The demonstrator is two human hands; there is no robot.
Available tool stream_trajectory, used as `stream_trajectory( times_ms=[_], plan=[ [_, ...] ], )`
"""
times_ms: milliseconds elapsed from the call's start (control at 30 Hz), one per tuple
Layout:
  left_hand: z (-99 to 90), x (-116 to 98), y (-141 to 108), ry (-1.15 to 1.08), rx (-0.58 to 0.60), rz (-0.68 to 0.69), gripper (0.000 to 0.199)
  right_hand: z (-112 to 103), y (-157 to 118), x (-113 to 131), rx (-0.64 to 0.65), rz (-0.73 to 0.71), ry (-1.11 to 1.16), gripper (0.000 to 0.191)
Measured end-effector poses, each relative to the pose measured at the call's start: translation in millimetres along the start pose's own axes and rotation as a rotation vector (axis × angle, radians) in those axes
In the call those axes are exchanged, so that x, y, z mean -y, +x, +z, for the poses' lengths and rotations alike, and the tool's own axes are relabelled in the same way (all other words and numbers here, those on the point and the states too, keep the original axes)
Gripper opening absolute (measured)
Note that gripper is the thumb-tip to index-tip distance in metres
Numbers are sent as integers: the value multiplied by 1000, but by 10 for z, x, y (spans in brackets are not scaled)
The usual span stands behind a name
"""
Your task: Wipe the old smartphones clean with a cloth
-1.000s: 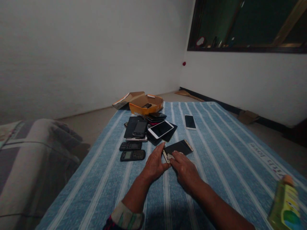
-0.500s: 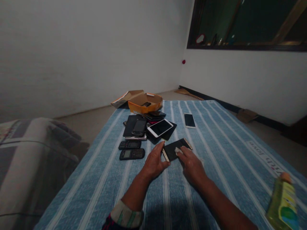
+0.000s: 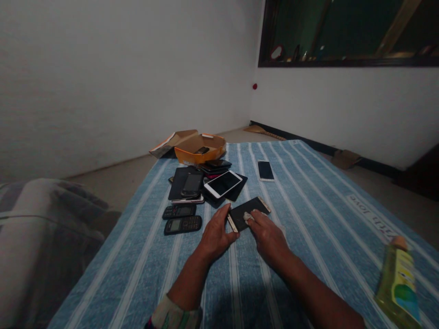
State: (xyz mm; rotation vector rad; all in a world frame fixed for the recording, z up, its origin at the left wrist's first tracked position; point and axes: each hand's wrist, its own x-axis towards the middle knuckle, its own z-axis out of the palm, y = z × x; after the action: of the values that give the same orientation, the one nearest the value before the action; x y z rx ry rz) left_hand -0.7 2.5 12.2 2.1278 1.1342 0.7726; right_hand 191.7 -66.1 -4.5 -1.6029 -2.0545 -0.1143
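A dark-screened smartphone with pale gold ends lies tilted on the striped cloth. My left hand grips its left end between thumb and fingers. My right hand pinches a small wad of white tissue and presses it on the screen. Just beyond is a white smartphone on a heap of dark phones. Two black keypad phones, one nearer and one behind it, lie left of my left hand. Another white-edged smartphone lies apart, farther off to the right.
An opened orange cardboard box with a phone inside stands at the far end. A bottle of yellow-green liquid is at the right front. The blue striped cloth covers the surface. At left is a grey draped shape.
The tissue in my right hand has slid a little toward the left end of the smartphone. My left hand keeps its grip. The whole view has shifted slightly.
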Motion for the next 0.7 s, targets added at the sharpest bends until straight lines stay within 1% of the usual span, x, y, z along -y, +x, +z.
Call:
stream_trajectory(
  times_ms=[100, 200, 300, 433, 500, 600, 700],
  plan=[
    [-6, -3, 9, 9, 15, -10, 86, -75, 43, -157, 0, 88, -35, 54],
    [-6, -1, 18, 13, 1, -2, 86, -101, 61, -219, -25, 130, -56, 52],
    [-4, -4, 23, 15, -14, 8, 84, -44, 34, -131, -51, 89, -53, 48],
    [-7, -11, 21, 16, -13, 12, 80, 54, -29, 115, -44, -49, -68, 44],
    [-9, -11, 20, 19, -13, 8, 79, 68, -46, 193, -43, -90, -97, 42],
    [-14, -13, 21, 22, -10, 5, 80, 44, -42, 177, -40, -72, -134, 42],
    [-24, -24, 25, 21, 0, 1, 81, -17, -7, 58, -23, 11, -153, 47]
  ],
)
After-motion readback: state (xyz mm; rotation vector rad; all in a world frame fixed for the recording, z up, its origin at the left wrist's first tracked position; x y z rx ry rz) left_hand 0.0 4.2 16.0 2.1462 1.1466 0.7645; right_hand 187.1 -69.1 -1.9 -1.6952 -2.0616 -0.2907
